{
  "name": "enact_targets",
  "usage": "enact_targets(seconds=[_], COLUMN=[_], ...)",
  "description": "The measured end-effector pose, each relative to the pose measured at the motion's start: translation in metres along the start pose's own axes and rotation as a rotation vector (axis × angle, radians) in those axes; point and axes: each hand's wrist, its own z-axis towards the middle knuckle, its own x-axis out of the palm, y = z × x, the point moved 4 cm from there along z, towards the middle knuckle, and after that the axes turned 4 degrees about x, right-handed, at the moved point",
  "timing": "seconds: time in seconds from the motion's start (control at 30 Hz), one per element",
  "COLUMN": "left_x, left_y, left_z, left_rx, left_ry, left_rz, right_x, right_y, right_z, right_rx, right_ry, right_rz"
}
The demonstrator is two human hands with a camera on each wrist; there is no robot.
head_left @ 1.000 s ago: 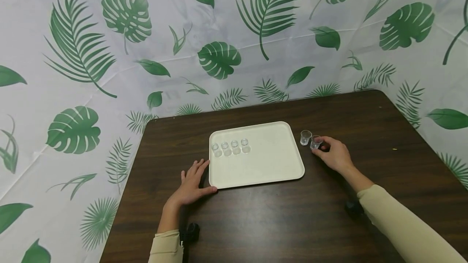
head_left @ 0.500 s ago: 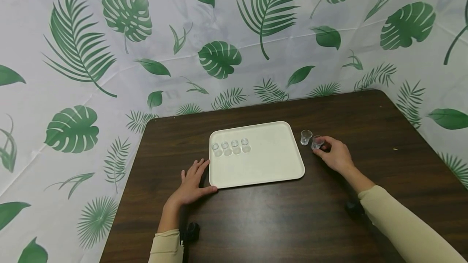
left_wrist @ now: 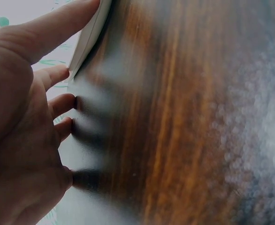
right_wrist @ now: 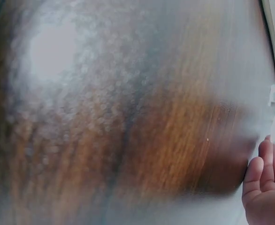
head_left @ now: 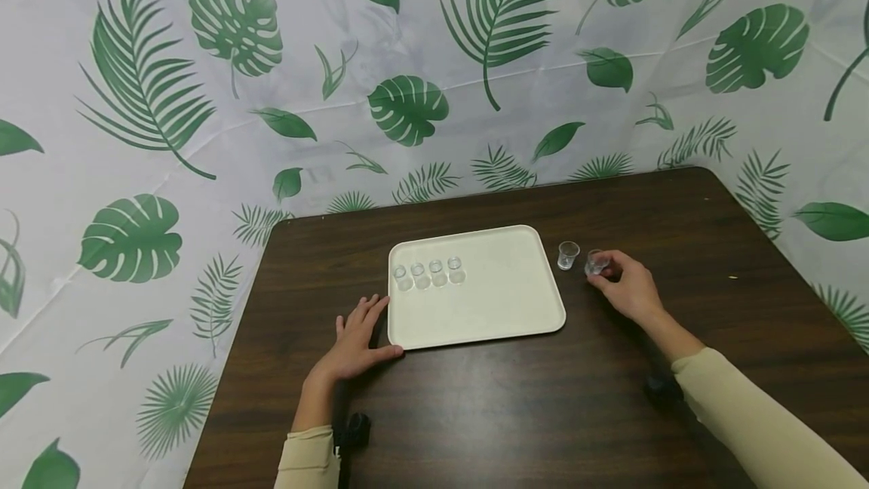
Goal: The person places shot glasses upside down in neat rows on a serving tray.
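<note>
In the head view my right hand (head_left: 627, 287) pinches a small clear shot glass (head_left: 596, 263) between thumb and fingers, right of the tray. A second clear shot glass (head_left: 567, 256) stands just left of it on the table, with a small gap between the two. Spread at the left side of the cream tray (head_left: 502, 308), my left hand (head_left: 353, 344) touches the rim with its thumb and a fingertip. The left wrist view shows the thumb along the tray's edge (left_wrist: 93, 35) and the other fingers on the table.
Several clear shot glasses (head_left: 436, 269) form a row on the tray's back left part. The dark wooden table (head_left: 475, 413) extends around the tray, backed by a white leaf-print cloth (head_left: 305, 172). A tiny yellow speck (head_left: 732, 277) lies at the right.
My right hand has moved slightly to the right with the shot glass, widening the gap to the standing one. My left hand and the tray have stayed in place.
</note>
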Motion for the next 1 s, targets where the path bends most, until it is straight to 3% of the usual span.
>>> enact_targets(seconds=[0.4, 0.77, 1.0], left_x=[0.0, -0.001, 0.0], left_y=[-0.001, 0.0, 0.0], left_z=[0.0, 0.001, 0.001], left_rx=[-0.012, -0.015, -0.015], left_ry=[0.006, 0.013, 0.013], left_rz=[0.015, 0.014, 0.013], right_x=[-0.009, -0.017, -0.018], right_y=[0.0, 0.005, 0.014], right_z=[-0.003, -0.001, -0.001], right_rx=[0.038, 0.05, 0.047], right_ry=[-0.007, -0.104, -0.114], right_rz=[0.061, 0.138, 0.164])
